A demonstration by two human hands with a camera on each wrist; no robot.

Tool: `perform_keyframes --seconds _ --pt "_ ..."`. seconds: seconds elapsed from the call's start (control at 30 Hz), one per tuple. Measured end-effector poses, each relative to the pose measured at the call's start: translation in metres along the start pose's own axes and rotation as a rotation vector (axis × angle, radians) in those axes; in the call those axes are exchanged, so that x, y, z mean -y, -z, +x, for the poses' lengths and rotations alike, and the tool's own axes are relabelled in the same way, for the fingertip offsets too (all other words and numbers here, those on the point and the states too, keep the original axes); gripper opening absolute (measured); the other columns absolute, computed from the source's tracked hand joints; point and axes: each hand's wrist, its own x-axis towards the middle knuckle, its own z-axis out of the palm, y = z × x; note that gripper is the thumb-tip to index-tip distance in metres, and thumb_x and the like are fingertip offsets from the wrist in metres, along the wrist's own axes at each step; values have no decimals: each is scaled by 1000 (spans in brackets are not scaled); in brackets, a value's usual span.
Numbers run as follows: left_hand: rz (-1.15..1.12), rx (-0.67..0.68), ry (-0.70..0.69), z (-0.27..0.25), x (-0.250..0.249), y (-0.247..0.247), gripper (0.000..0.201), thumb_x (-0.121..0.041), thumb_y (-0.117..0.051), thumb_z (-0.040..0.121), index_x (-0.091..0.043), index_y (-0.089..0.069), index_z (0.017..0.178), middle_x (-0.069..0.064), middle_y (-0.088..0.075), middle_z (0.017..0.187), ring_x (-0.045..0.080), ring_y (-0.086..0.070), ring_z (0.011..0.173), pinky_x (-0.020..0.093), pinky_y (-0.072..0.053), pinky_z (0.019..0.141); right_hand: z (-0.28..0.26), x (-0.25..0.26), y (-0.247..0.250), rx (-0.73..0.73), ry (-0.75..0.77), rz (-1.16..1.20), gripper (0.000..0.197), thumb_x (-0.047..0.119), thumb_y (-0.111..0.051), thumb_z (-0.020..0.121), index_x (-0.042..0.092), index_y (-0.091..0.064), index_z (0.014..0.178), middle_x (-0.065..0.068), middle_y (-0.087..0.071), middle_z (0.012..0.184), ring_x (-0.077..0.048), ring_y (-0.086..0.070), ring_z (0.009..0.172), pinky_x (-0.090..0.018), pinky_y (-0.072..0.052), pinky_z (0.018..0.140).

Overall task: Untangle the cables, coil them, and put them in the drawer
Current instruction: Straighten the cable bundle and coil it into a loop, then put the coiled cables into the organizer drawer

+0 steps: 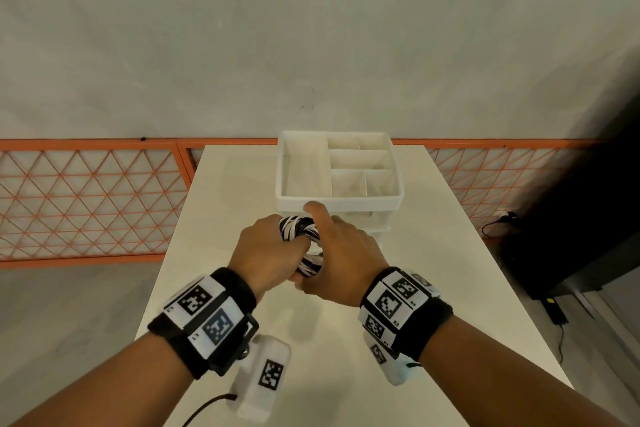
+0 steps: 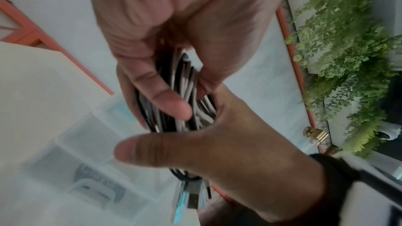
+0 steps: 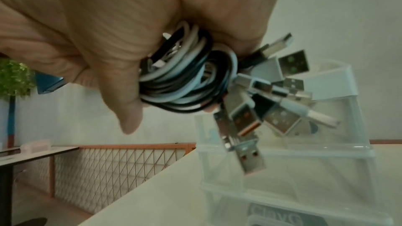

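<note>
Head view: I hold the coil [image 1: 300, 236] of black and white cables in both hands above the table [image 1: 433, 253], just in front of the drawer unit [image 1: 341, 198], whose open top tray is divided into compartments. My left hand [image 1: 268, 253] is clenched around the near side of the coil; my right hand [image 1: 341, 253] grasps the other side, its forefinger raised and straight. In the right wrist view the plugs [image 3: 269, 102] fan out loose from the bundle toward the unit. As I judge it, the step in hand is stowing the coil: I should keep both grips tight so the loops do not spring apart, gather the plugs against the bundle, and release only once it rests inside. Which drawer is meant I cannot tell: the unit's lower clear drawers are mostly hidden behind my hands in the head view and blurred in both wrist views, so whether any is pulled out is unclear. The left wrist view is soft with blur, and how many cables make up the coil cannot be counted.
</note>
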Motion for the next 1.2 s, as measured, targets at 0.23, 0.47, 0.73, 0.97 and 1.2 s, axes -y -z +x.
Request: perform_keyframes --seconds 0.23,0.47,0.73,0.97,1.2 --pt "-20 -3 72 5 8 -8 15 -20 -56 85 -18 -62 98 4 -72 89 21 -74 61 23 -57 53 -5 0 -8 -69 -55 -123 81 42 -71 75 38 -22 139 0 -55 91 -29 -59 72 -37 -49 67" --pt "-387 240 269 14 28 -16 31 -4 -68 87 -19 -62 114 14 -72 105 27 -74 90 36 -62 75 -5 -24 -18 64 -97 -96 74 36 -70 70 37 -29 131 3 -66 94 -27 -63 80 -35 -53 70" --pt "-753 182 546 55 73 -59 14 -1 -59 91 -5 -65 103 12 -65 101 23 -64 88 35 -54 75 -12 -84 -24 154 -403 68 87 40 -75 59 43 -32 135 3 -62 99 -28 -66 92 -37 -59 81" --pt "-1032 136 691 101 60 -106 21 -19 -76 80 -8 -63 92 3 -61 71 14 -59 62 31 -53 65 -18 -107 -29 136 -441 139 90 39 -79 59 40 -33 137 7 -56 96 -24 -63 85 -35 -58 77" --pt "-1042 140 694 80 92 -117 41 -47 -80 75 -15 -64 95 0 -60 77 17 -58 77 35 -48 72 -29 -115 -27 131 -416 196 88 41 -77 55 48 -32 130 8 -63 100 -23 -66 90 -37 -60 81"
